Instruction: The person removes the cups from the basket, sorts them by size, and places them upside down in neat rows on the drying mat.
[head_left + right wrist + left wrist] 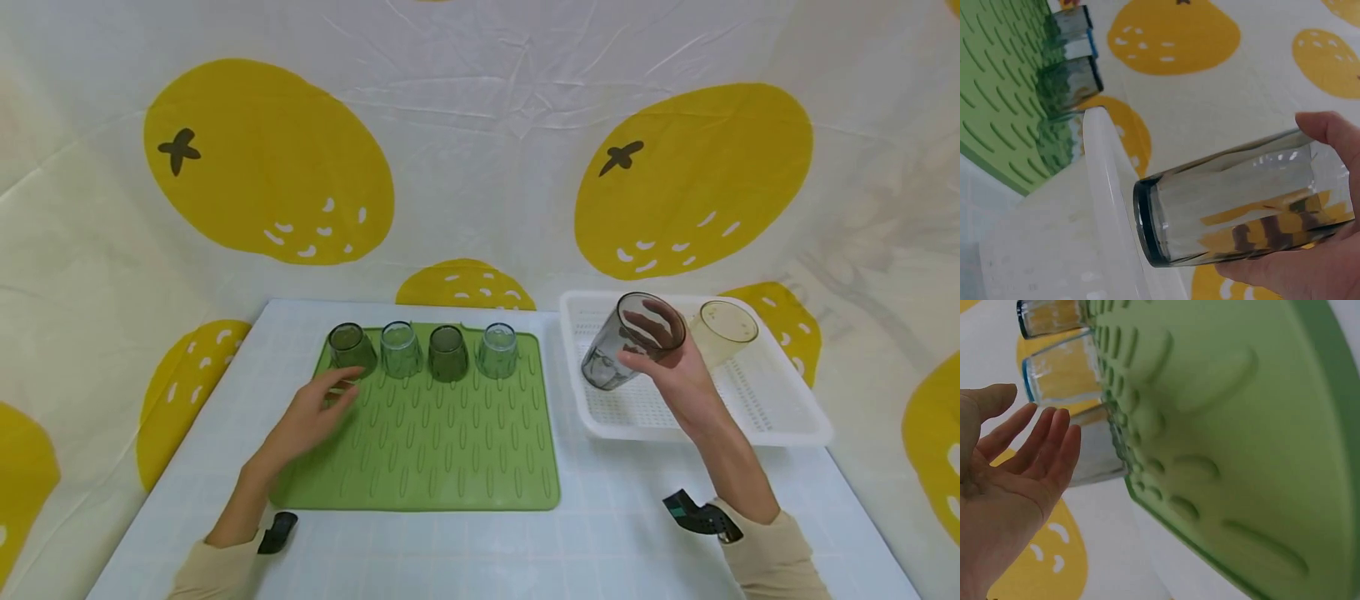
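Note:
My right hand point(681, 375) grips a smoky grey glass tumbler point(615, 354), thumb on one side and fingers round the other. The tumbler is tilted over the white plastic basket point(787, 421). In the right wrist view the tumbler point(1241, 206) lies across the hand, its dark thick-edged end pointing left. My left hand point(311, 421) holds nothing; its fingers are loosely bent beside the leftmost dark grey glass point(351, 348) on the green mat point(450, 450). Seen from the left wrist, that hand point(1022, 462) overlaps the grey glass point(1097, 447).
Along the mat's back edge stand a bluish glass point(401, 350), another dark grey glass point(448, 354) and a second bluish glass point(498, 350). A pale yellow glass point(720, 333) is at the basket's back right. A fruit-patterned cloth point(480, 167) hangs behind the table.

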{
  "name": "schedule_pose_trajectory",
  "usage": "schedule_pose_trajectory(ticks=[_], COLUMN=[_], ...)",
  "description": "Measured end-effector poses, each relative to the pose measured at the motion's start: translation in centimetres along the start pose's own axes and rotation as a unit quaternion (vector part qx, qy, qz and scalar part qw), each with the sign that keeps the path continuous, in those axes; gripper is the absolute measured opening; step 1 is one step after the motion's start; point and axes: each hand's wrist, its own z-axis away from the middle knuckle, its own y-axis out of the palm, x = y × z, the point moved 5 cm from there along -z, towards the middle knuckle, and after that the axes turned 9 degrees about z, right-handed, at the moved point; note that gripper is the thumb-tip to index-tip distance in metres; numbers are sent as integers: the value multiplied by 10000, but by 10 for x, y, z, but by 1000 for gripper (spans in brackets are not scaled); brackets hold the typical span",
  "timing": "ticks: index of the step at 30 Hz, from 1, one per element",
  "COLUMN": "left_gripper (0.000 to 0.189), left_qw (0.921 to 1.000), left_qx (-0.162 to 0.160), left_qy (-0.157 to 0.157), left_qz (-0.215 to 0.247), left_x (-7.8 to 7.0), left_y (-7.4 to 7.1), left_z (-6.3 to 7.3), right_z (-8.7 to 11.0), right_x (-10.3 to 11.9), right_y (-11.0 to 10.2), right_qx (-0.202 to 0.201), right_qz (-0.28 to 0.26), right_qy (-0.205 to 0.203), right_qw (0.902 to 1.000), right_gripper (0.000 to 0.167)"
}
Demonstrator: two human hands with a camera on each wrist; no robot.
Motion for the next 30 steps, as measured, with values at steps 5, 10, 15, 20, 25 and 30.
schedule_pose_trajectory(ticks=[5, 10, 15, 20, 25, 30], left_gripper=[37, 35, 38, 41, 43, 44], left_qw=[9997, 9978, 9956, 9931, 9891, 9854], left_qx=[-98, -285, -321, -237, -140, -108], left_qy=[154, 473, 564, 376, 394, 582], left_qz=[187, 368, 674, 1082, 1411, 1594], left_x=[-14, -29, -40, -50, -61, -70], left_y=[8, 16, 26, 39, 53, 64], left_z=[-8, -15, -22, -31, -38, -42], right_z=[2, 1, 0, 0, -1, -1], right_x=[5, 10, 9, 3, -3, -9], right_y=[12, 24, 38, 54, 70, 84], right_qx=[53, 149, 235, 383, 571, 709], right_qz=[-4, -109, -92, -154, -284, -307], right_qy=[-116, -158, -136, -97, -114, -121], right_qw=[9999, 9997, 9996, 9991, 9979, 9969], right_gripper=[73, 75, 77, 79, 82, 84])
